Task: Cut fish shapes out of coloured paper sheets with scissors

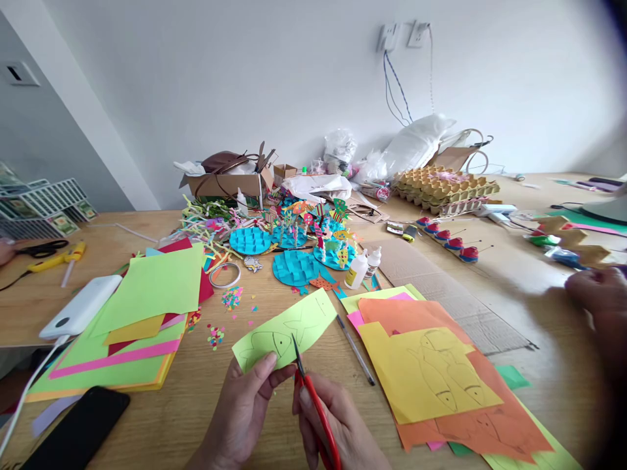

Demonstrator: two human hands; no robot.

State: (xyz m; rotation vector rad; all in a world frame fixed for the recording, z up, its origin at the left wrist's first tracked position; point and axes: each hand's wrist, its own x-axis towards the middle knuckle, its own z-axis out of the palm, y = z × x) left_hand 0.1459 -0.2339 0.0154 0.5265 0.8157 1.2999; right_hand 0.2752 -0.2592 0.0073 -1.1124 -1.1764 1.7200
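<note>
Between the thumb and fingers of my left hand (245,405) is a strip of light green paper (306,318) with fish outlines drawn in dark pen. My right hand (337,418) grips a pair of scissors (321,414) with red handles. Their dark blades point up and lie against the paper's lower edge, beside a drawn fish head; whether they are parted I cannot make out. To the right, a ballpoint pen (355,349) rests on the table. Yellow paper (396,385) with more drawn fish lies on orange sheets (411,310).
Coloured paper (157,281) is stacked left, near a white power bank (81,307) and a black phone (81,427). Blue paper discs (294,269), glue bottles (356,269) and egg trays (441,186) stand farther back. Another person's hand (600,297) is at the right edge.
</note>
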